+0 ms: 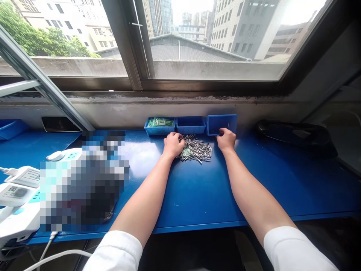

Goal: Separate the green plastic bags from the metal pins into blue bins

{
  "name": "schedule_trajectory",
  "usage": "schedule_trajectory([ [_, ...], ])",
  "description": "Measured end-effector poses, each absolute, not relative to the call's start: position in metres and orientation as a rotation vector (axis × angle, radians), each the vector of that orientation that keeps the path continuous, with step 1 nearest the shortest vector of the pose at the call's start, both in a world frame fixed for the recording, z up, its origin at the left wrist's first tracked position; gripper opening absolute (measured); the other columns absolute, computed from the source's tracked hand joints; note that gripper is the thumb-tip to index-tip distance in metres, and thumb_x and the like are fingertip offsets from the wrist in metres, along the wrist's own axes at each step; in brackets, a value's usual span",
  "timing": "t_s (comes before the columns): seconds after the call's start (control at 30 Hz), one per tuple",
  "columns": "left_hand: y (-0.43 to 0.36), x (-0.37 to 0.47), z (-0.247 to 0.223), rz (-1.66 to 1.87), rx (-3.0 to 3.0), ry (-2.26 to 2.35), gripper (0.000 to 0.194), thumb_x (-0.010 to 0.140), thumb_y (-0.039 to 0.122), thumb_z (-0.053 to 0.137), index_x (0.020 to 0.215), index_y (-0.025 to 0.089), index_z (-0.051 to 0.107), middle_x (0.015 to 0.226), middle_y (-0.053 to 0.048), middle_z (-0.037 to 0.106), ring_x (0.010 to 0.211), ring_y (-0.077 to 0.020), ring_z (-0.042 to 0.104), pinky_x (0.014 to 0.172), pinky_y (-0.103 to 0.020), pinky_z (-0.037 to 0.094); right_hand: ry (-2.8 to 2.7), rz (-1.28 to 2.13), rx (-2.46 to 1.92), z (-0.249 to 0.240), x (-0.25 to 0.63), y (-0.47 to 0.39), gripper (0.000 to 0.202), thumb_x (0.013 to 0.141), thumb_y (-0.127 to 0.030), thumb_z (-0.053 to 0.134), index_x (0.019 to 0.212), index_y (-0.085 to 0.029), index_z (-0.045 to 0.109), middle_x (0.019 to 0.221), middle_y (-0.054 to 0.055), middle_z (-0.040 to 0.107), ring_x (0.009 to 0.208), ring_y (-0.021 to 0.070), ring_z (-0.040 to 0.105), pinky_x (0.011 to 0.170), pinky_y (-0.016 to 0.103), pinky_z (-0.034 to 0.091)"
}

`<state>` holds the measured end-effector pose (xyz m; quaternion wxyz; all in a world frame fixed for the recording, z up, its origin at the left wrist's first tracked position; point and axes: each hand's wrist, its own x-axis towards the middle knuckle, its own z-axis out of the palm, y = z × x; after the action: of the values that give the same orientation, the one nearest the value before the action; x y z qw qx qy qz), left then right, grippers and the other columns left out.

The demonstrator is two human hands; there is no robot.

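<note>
A loose pile of thin metal pins [200, 149] lies on the blue tabletop, with a small greenish clear piece among them. At the pile's left edge is my left hand [172, 145], its fingers curled and its thumb touching the pins; what it holds, if anything, is hidden. My right hand [227, 141] is closed at the front right edge of a blue plastic bin [213, 124], which looks tipped toward me. Beside that bin stands a middle blue bin [191, 130], and left of it another blue bin [160, 131] holds green packets [160, 122].
A white power strip [31, 210] with plugs and cables occupies the left side, beside a blurred-out patch [87, 184]. A phone-like dark slab [60, 124] leans near a metal frame leg [62, 99]. A black bag-like object [296, 137] lies at right. Windows rise behind.
</note>
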<state>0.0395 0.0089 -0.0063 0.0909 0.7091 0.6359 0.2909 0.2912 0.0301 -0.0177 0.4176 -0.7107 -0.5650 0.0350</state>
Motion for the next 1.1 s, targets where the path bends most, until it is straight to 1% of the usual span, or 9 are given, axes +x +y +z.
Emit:
schedule_trajectory([
  [0.1,0.008,0.039,-0.005,0.844,2.108,1.887,0.027,0.085,0.031,0.05,0.103,0.022,0.068,0.118,-0.01,0.064,0.116,-0.0281,0.057,0.103,-0.045,0.041,-1.324,0.142,-1.77,-0.02,0.292,0.026,0.052,0.067,-0.015,0.066,0.119,-0.016,0.062,0.097,0.008,0.074,0.095,0.0248,0.067,0.093,0.038,0.05],
  [0.17,0.008,0.039,-0.004,0.838,2.103,1.885,0.027,0.085,0.03,0.05,0.103,0.021,0.068,0.119,-0.01,0.064,0.117,-0.0279,0.057,0.103,-0.045,0.04,-1.298,0.15,-1.771,-0.02,0.291,0.025,0.057,0.065,-0.015,0.066,0.121,-0.018,0.057,0.096,0.007,0.075,0.092,0.0247,0.068,0.09,0.038,0.051],
  [0.4,0.006,0.04,-0.003,0.81,2.106,1.879,0.029,0.085,0.032,0.049,0.104,0.021,0.068,0.119,-0.01,0.064,0.117,-0.028,0.057,0.104,-0.046,0.04,-1.314,0.086,-1.772,-0.02,0.29,0.025,0.052,0.064,-0.015,0.065,0.115,-0.015,0.056,0.092,0.008,0.069,0.088,0.0245,0.065,0.085,0.037,0.051],
  [0.6,0.005,0.04,0.0,0.789,2.097,1.88,0.029,0.085,0.031,0.048,0.104,0.021,0.068,0.119,-0.009,0.064,0.117,-0.027,0.057,0.105,-0.045,0.038,-1.29,0.037,-1.807,-0.018,0.289,0.022,0.06,0.063,-0.019,0.065,0.122,-0.016,0.053,0.094,0.008,0.065,0.089,0.0239,0.06,0.083,0.037,0.05],
  [0.67,0.005,0.04,0.001,0.789,2.099,1.877,0.029,0.085,0.031,0.048,0.105,0.021,0.068,0.12,-0.01,0.064,0.117,-0.027,0.057,0.106,-0.045,0.038,-1.297,0.03,-1.836,-0.017,0.288,0.021,0.06,0.063,-0.021,0.065,0.122,-0.017,0.054,0.099,0.009,0.065,0.093,0.025,0.06,0.083,0.038,0.05],
  [0.83,0.005,0.04,0.0,0.789,2.109,1.879,0.029,0.086,0.032,0.048,0.104,0.022,0.068,0.119,-0.01,0.065,0.117,-0.0278,0.057,0.104,-0.044,0.038,-1.418,0.054,-1.904,-0.016,0.281,0.016,0.042,0.073,-0.025,0.06,0.113,-0.019,0.066,0.103,0.011,0.068,0.096,0.0277,0.063,0.083,0.04,0.052],
  [0.93,0.005,0.039,-0.001,0.801,2.116,1.872,0.028,0.085,0.032,0.048,0.103,0.022,0.068,0.119,-0.01,0.065,0.116,-0.0284,0.058,0.104,-0.046,0.039,-1.477,0.062,-1.918,-0.015,0.276,0.014,0.041,0.078,-0.027,0.056,0.117,-0.018,0.067,0.104,0.013,0.07,0.098,0.0295,0.065,0.085,0.042,0.053],
  [1.03,0.006,0.04,0.0,0.804,2.117,1.866,0.028,0.085,0.032,0.048,0.102,0.022,0.068,0.118,-0.01,0.065,0.116,-0.0287,0.058,0.104,-0.047,0.038,-1.499,0.086,-1.928,-0.014,0.274,0.013,0.038,0.08,-0.028,0.055,0.114,-0.017,0.07,0.105,0.014,0.072,0.1,0.0303,0.066,0.088,0.043,0.053],
  [1.1,0.005,0.04,0.0,0.804,2.113,1.868,0.028,0.085,0.032,0.049,0.101,0.022,0.068,0.118,-0.01,0.065,0.117,-0.0287,0.057,0.105,-0.047,0.038,-1.499,0.101,-1.932,-0.013,0.274,0.012,0.039,0.081,-0.027,0.055,0.117,-0.016,0.069,0.107,0.015,0.071,0.103,0.0305,0.066,0.091,0.044,0.052],
])
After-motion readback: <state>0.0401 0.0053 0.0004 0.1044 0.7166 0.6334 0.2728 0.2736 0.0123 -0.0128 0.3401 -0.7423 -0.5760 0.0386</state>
